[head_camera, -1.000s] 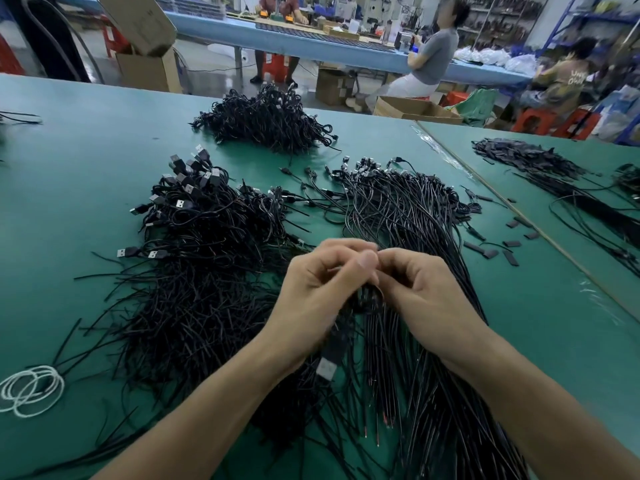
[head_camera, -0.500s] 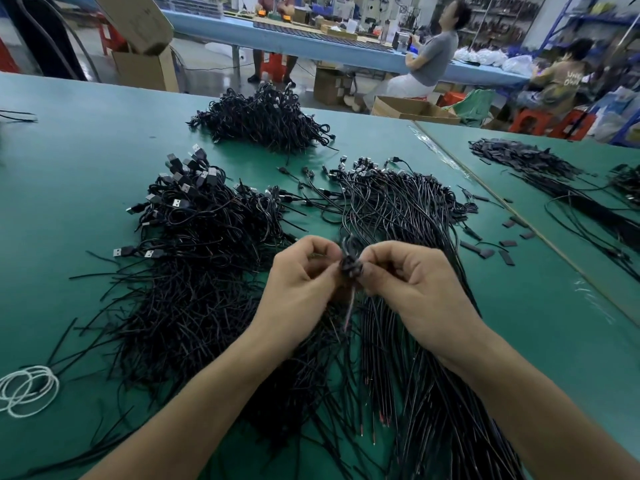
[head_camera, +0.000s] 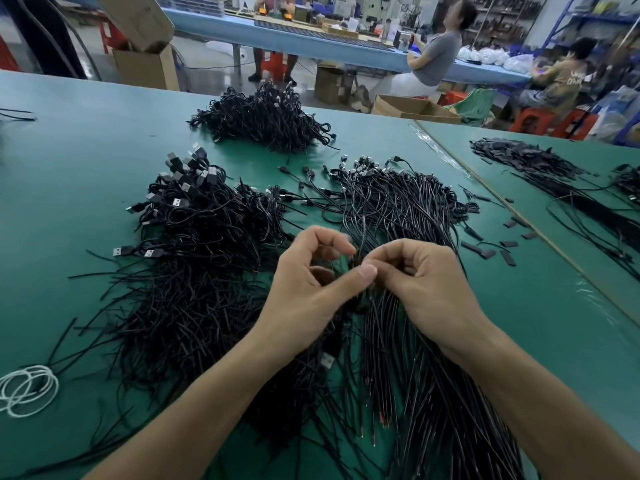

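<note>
Over the green worktop (head_camera: 69, 161), I am watching the left hand (head_camera: 304, 296) and right hand (head_camera: 424, 282) pinching one black cable (head_camera: 357, 259) between curled fingertips, directly between the two hands. The fingers are apparently winding or tying it, though blur is hiding the detail. I am judging the next move as needing a firm pinch while carrying it to the plug pile (head_camera: 194, 230) left of the hands.

fingers of left hand (head_camera: 304, 299) lifted apart, thumb pressed to cable (head_camera: 359, 249) beside right hand (head_camera: 427, 289)
</note>
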`<state>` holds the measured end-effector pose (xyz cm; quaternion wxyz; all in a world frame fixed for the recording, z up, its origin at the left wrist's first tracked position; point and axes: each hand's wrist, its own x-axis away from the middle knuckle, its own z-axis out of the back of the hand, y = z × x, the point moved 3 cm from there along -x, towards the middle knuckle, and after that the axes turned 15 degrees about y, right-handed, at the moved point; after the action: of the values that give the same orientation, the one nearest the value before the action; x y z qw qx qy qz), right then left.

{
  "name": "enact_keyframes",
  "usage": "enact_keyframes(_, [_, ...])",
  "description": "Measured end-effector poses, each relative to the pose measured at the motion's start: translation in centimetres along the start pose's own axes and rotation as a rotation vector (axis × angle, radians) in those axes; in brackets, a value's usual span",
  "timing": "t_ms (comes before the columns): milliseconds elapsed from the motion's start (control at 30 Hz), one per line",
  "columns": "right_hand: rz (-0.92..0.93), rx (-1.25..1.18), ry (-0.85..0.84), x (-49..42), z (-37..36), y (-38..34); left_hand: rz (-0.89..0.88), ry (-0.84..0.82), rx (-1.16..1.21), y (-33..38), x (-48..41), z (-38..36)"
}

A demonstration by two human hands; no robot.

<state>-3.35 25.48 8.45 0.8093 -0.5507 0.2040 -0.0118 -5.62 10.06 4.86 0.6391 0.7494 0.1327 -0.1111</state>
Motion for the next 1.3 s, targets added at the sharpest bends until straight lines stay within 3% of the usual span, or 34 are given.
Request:
enact_keyframes(100, [0.061,-0.004,0.065,-0.4,0.3,-0.3,0.001,0.073,-0.145,-0.4,0.1,0.2])
enact_keyframes(233, [0.071,-0.038,0.11,-0.4,0.2,-0.2,0.131,-0.029,-0.148,-0.8,0.4,-0.3])
enact_keyframes(433, [-0.144,-0.241,0.102,0.3,-1.2,0.9,0.386,-0.05,0.046,-0.9,0.8,-0.7])
enact_keyframes(567, [-0.173,-0.259,0.061,0.3,-1.0,1.1,0.548,-0.005,0.183,-1.4,0.7,-0.9])
enact_keyframes(867, [-0.23,-0.158,-0.141,1.5,-1.0,2.5,0.455,0.002,0.096,-1.5,-0.3,0.2])
enact_keyframes(1067, [-0.444,-0.192,-0.257,1.6,-0.7,4.8,0.3,-0.113,-0.05,-1.6,-0.7,0.4])
enact_keyframes(1167, [-0.31,0.025,-0.147,0.5,-0.1,6.5,0.294,-0.042,-0.118,-2.9,-1.9,0.9])
enact_keyframes(1233, [-0.102,0.411,-0.045,-0.9,0.8,7.6,0.284,0.088,-0.195,-3.9,-3.7,1.8])
enact_keyframes(1300, [-0.007,0.727,-0.044,-1.7,1.3,8.8,0.211,0.233,-0.321,-4.7,-6.0,2.8])
